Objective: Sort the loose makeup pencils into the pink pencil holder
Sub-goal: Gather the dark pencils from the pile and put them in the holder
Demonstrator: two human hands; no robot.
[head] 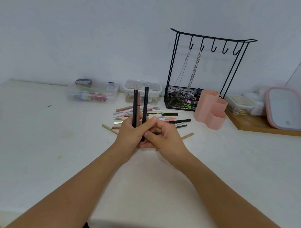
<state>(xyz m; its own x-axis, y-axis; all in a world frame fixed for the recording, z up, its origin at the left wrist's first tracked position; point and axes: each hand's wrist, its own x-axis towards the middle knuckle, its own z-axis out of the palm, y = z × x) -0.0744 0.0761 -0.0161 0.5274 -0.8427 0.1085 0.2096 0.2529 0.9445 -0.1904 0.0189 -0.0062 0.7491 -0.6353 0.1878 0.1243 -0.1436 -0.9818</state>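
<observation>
Left hand (132,136) gripped a small bundle of pencils (139,107) upright, fingers curled round the lower ends, likely gathering several so they go into the holder in one trip. Right hand (164,137) met it at the bundle's base, fingers curled in; probably pinching or squaring up the ends, though contact was hard to read. Loose pencil pile (156,116) lay just beyond the hands, mid-table. Pink pencil holder (210,111) stood right of the pile, nothing visible inside it. White table (34,140) against a plain white wall; black wire jewellery stand (204,73) behind the holder, clear storage boxes (91,92) far left of it, pink-rimmed mirror (285,108) far right.
</observation>
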